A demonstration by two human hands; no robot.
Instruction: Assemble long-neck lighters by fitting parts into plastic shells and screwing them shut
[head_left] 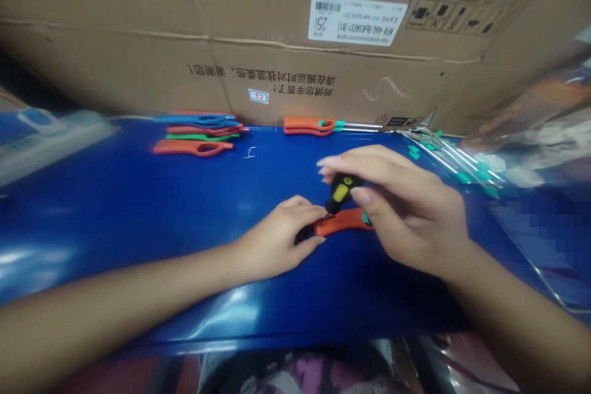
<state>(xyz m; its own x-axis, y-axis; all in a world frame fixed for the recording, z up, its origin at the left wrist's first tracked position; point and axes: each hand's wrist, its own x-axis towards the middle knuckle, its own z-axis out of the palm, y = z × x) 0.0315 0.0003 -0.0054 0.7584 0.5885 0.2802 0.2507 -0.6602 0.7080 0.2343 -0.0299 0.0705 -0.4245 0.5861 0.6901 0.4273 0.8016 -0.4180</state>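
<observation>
My right hand (406, 209) grips a short black screwdriver (340, 192) with yellow marks on its handle. The screwdriver tilts down, and its tip meets an orange lighter (344, 221) lying on the blue table. Fingers of my left hand (284, 237) pinch the near-left end of this lighter and hold it against the tabletop. A bit of green shows at the lighter's right end, partly behind my right hand. The exact spot where the tip touches is blurred.
Several coloured lighter handles (194, 148) lie at the back left. An orange lighter with metal tubes (309, 127) rests against the cardboard box (258, 55). Several metal tubes with green parts (462, 160) are heaped at the right, near plastic bags (549, 117). A white plastic container (50, 141) stands left.
</observation>
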